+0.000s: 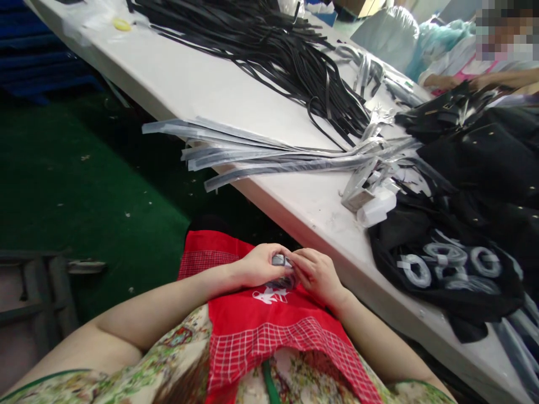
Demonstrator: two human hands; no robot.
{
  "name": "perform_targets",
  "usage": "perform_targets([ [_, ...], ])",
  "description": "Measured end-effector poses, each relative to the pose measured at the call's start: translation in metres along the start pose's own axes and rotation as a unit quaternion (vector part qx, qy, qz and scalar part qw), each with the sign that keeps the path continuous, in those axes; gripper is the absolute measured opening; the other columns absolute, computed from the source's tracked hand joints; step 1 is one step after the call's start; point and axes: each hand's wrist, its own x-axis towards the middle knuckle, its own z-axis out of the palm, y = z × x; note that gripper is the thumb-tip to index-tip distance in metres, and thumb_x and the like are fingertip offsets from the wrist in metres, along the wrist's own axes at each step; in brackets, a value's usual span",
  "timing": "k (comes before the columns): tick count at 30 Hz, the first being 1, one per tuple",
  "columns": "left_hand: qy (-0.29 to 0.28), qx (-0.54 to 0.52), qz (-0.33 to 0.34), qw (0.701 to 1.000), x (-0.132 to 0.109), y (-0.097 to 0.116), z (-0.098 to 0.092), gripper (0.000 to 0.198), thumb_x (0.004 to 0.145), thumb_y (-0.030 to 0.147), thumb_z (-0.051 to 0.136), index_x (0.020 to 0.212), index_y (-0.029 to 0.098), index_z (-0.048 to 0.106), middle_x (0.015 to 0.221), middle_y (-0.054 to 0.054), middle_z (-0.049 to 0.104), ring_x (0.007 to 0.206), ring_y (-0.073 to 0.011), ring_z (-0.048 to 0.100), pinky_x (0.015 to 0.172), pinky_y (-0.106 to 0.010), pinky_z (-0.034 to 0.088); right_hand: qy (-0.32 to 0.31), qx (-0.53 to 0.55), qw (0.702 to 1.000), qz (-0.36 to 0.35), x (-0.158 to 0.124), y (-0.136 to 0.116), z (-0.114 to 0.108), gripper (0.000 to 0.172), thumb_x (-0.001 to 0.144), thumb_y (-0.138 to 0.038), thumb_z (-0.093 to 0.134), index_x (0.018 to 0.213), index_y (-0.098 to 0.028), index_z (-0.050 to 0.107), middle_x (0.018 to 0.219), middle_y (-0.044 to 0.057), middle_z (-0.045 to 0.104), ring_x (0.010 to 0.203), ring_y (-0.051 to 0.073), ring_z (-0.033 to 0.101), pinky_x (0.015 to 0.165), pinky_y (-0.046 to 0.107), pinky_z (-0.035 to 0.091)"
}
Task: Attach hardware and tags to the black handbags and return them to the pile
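Over the red apron (236,314), both of my hands meet around a small dark bundle (286,276) with clear, shiny parts. My left hand (263,265) is curled round its left side, with the thumb and fingers closed on it. From the right, my right hand (315,273) pinches the bundle's upper edge with bent fingers. What the bundle is made of is too small to tell. Just beyond my hands lies the white table's edge. Coiled clear rings (416,270) rest on black fabric (448,300) to the right.
Long black straps (295,67) and plastic-wrapped strips (269,160) lie across the white table (295,196), some strips overhanging its edge. A white roll (377,206) sits by the black bags (484,151). Another person's arm (505,79) reaches in at upper right. A stool (37,303) stands left.
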Motion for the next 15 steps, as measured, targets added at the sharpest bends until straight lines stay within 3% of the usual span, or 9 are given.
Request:
perform_targets([
  [2, 0.026, -0.061, 0.001, 0.998, 0.004, -0.002, 0.001, 0.035, 0.066, 0.024, 0.073, 0.099, 0.014, 0.069, 0.096, -0.008, 0.073, 0.088, -0.0222, 0.066, 0.080, -0.031, 0.051, -0.011, -0.015, 0.999, -0.038, -0.003, 0.002, 0.001, 0.045, 0.094, -0.022, 0.044, 0.137, -0.014, 0.048, 0.120, 0.014, 0.063, 0.106, 0.023, 0.058, 0.093, 0.038, 0.049],
  [5, 0.032, -0.192, -0.004, 0.981, 0.009, 0.000, 0.001, 0.039, 0.065, 0.023, 0.072, 0.103, 0.013, 0.065, 0.102, -0.010, 0.071, 0.095, -0.0230, 0.066, 0.085, -0.032, 0.051, -0.003, -0.029, 0.999, -0.038, -0.008, -0.002, 0.001, 0.056, 0.092, -0.024, 0.047, 0.146, -0.013, 0.035, 0.133, 0.016, 0.053, 0.122, 0.027, 0.048, 0.105, 0.045, 0.042],
  [7, 0.032, -0.243, -0.022, 0.969, 0.012, 0.004, 0.001, 0.039, 0.066, 0.025, 0.071, 0.103, 0.013, 0.062, 0.101, -0.010, 0.071, 0.093, -0.0226, 0.067, 0.082, -0.032, 0.052, 0.010, -0.018, 0.999, -0.030, -0.010, -0.005, -0.001, 0.059, 0.090, -0.023, 0.047, 0.146, -0.013, 0.033, 0.135, 0.016, 0.051, 0.125, 0.027, 0.045, 0.106, 0.046, 0.041],
  [10, 0.033, -0.228, -0.032, 0.973, 0.015, 0.007, 0.000, 0.041, 0.066, 0.026, 0.072, 0.102, 0.014, 0.058, 0.092, -0.009, 0.072, 0.085, -0.0223, 0.068, 0.076, -0.032, 0.052, 0.047, 0.018, 0.998, -0.032, -0.003, 0.006, -0.013, 0.051, 0.090, -0.022, 0.046, 0.141, -0.017, 0.042, 0.131, 0.013, 0.054, 0.123, 0.024, 0.048, 0.105, 0.043, 0.043],
  [13, 0.015, -0.229, -0.009, 0.973, 0.017, 0.006, 0.000, 0.046, 0.069, 0.033, 0.072, 0.106, 0.014, 0.052, 0.090, -0.012, 0.073, 0.086, -0.0248, 0.070, 0.081, -0.035, 0.051, 0.224, 0.016, 0.972, 0.064, 0.012, 0.052, -0.043, 0.036, 0.091, -0.023, 0.044, 0.123, -0.019, 0.059, 0.118, 0.011, 0.063, 0.110, 0.021, 0.057, 0.097, 0.038, 0.047],
  [15, 0.005, -0.236, 0.004, 0.972, 0.016, 0.003, 0.002, 0.049, 0.071, 0.039, 0.072, 0.108, 0.015, 0.049, 0.094, -0.014, 0.073, 0.090, -0.0265, 0.070, 0.084, -0.036, 0.050, 0.370, 0.001, 0.910, 0.189, 0.024, 0.098, -0.071, 0.030, 0.090, -0.027, 0.045, 0.111, -0.017, 0.065, 0.106, 0.011, 0.066, 0.098, 0.021, 0.061, 0.089, 0.037, 0.048],
])
